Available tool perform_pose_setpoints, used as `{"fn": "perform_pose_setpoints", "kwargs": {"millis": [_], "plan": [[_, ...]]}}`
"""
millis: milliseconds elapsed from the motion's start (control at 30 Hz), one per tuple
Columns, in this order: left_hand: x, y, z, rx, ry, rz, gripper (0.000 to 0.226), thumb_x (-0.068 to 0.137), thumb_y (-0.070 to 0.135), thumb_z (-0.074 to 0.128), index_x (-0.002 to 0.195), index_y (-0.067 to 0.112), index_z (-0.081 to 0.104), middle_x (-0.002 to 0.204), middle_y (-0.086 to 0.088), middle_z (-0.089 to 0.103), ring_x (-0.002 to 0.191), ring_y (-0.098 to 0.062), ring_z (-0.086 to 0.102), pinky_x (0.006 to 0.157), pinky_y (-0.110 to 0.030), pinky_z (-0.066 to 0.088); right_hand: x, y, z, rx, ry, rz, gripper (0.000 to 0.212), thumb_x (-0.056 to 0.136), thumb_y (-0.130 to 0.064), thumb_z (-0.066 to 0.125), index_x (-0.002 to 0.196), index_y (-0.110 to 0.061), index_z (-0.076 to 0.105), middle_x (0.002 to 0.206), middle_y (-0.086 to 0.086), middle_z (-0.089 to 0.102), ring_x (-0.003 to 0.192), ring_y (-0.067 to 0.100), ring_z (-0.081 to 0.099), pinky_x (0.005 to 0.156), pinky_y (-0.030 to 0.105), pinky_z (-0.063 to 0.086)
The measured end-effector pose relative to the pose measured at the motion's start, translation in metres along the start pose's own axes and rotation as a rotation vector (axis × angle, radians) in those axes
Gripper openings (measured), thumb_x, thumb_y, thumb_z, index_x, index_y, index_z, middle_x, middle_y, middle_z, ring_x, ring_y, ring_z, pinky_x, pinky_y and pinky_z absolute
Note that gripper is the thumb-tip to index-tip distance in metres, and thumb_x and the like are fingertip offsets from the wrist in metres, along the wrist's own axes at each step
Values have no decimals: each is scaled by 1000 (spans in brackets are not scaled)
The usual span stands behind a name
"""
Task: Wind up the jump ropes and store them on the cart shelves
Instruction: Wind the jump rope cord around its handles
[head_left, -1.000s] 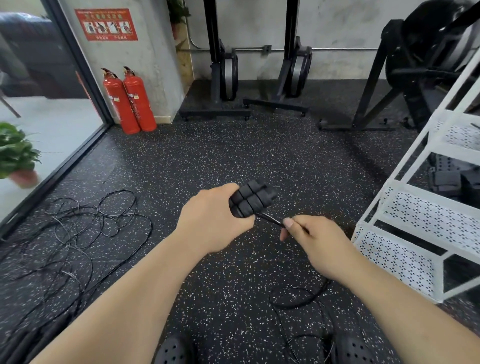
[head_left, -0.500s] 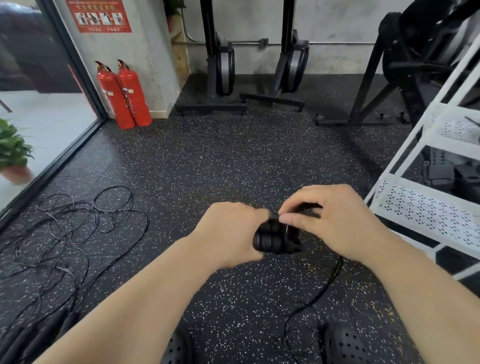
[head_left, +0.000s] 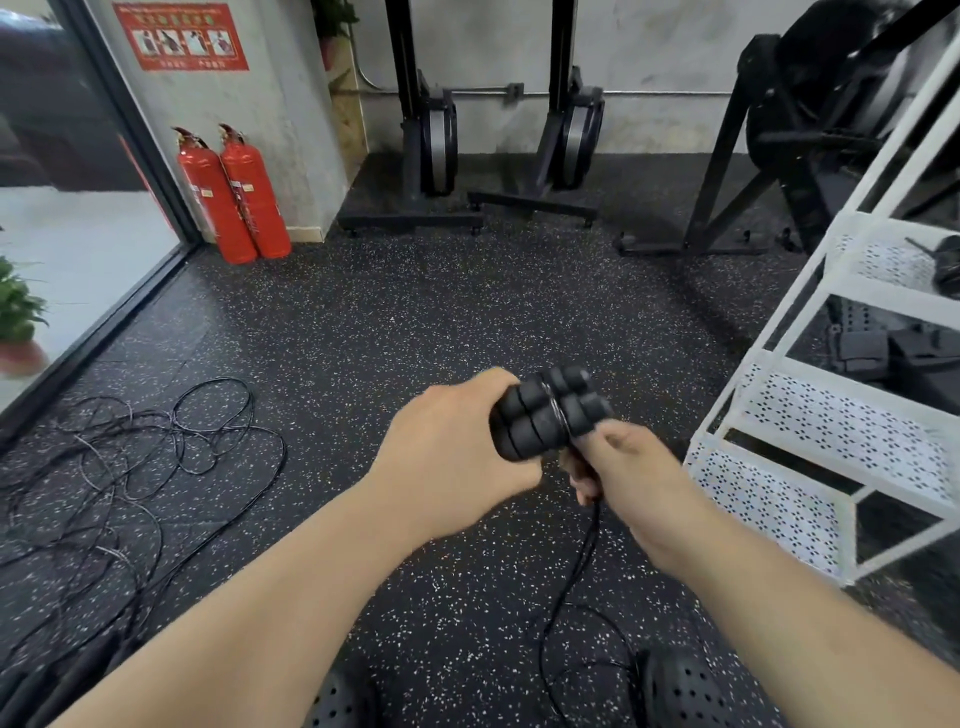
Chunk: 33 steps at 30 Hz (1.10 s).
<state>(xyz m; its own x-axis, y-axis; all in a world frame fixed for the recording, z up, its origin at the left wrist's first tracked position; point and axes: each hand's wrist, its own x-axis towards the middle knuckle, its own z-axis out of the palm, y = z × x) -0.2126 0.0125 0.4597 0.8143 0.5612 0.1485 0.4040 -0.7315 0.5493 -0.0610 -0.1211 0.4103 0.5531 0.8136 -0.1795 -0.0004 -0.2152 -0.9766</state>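
Floor (head_left: 415, 322): black speckled rubber across the whole view. White cart (head_left: 857, 426) with perforated shelves stands at the right. There's something dark on its upper shelf, can't tell what. Loose ropes (head_left: 130, 467) lie tangled on the floor at left, well apart from both hands. Two red fire extinguishers (head_left: 234, 197) stand at the wall corner.

Left hand (head_left: 452, 457) is wrapped fully round the near ends of the paired foam handles (head_left: 550, 415). Right hand (head_left: 628, 467) sits just under their far end, fingers curled and pinching the cord (head_left: 587, 545). A few turns of cord already cross the handles' middle. The rest hangs from the right hand to the floor, looping between the shoes (head_left: 685, 691).

Key relation: the handles' long axis runs from lower left to upper right, away from the body, with the free end aimed at the cart. The right hand is nearer the shelves. My read is that winding is only partly done, with plenty of slack left, and the shelf drop goes to the right.

Red sign (head_left: 179, 36) on the wall has pictograms and text too small to read. No brands legible.
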Motion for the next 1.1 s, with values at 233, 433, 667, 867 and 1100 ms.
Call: {"fn": "perform_pose_setpoints", "kwargs": {"millis": [233,433,667,867,1100], "plan": [[19,-34,9,423,84,-188,36,82,48,71,105,31,51,81,10,51,75,-23,51,67,-35,40,-30,-6,33,-759,-94,-123,33,113,-42,39,98,-30,66,68,-3,66,49,7,52,52,30,44],[16,-37,15,518,-2,-78,32,84,48,70,102,33,49,92,8,64,76,-22,51,65,-34,39,-44,-47,15,-1255,-8,-421,34,105,-56,38,102,-35,64,77,-17,62,68,3,59,68,33,55],[2,-10,24,514,-240,307,30,81,51,70,99,37,52,90,11,63,86,-17,64,67,-35,48,-22,-61,-41,-706,-182,-348,19,75,-47,91,91,-42,82,88,-16,78,84,17,74,86,48,60],[-4,6,19,371,-199,443,36,78,55,71,94,37,45,88,15,58,85,-10,58,70,-33,46,-15,-58,-62,-429,-268,-260,10,78,-31,87,83,-23,83,83,3,78,75,14,67,72,21,53],[-10,16,3,-5,-214,219,57,74,79,77,110,45,51,89,18,65,84,-1,60,77,-26,49,-4,-31,-56,-128,-164,-179,47,99,-44,71,83,0,70,76,7,61,75,16,53,74,32,43]]}}
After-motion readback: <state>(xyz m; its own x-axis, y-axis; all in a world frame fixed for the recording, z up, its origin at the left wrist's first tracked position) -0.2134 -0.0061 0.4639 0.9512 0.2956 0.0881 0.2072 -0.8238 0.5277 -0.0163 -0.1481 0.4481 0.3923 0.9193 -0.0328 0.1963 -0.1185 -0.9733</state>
